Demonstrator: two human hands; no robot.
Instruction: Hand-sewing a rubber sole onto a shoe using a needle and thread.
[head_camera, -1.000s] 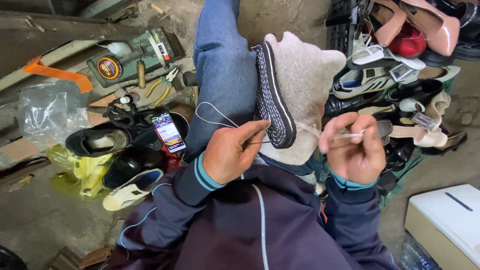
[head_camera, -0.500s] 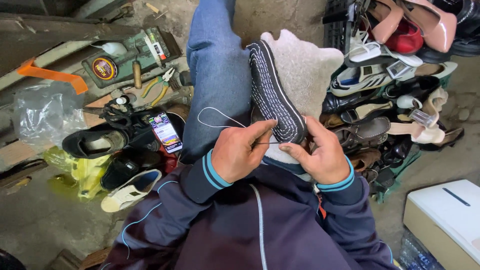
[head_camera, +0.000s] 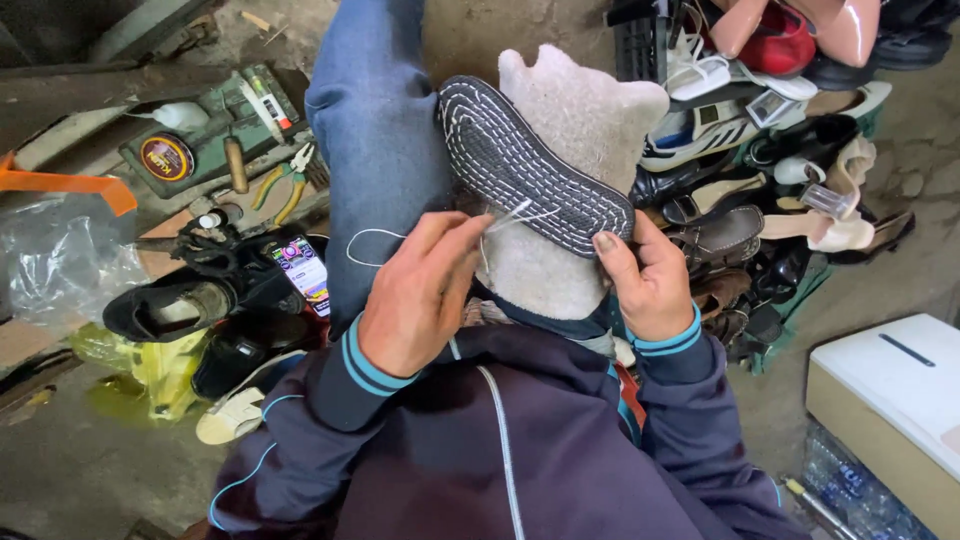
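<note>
Shoes (head_camera: 760, 200) lie heaped on the concrete floor (head_camera: 880, 270) at right. On my lap, my right hand (head_camera: 650, 290) grips the dark shoe sole (head_camera: 530, 165) by its near end, fingers closed; my left hand (head_camera: 420, 290) pinches white thread (head_camera: 375, 235) beside it.

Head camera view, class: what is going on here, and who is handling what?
A seated person holds a shoe sole-up over a pale cloth on their lap. The left hand pinches a white thread at the sole's stitched edge, while the right hand steadies the shoe's near end. A pile of shoes lies to the right; pliers and a round tin lie to the left.
</note>
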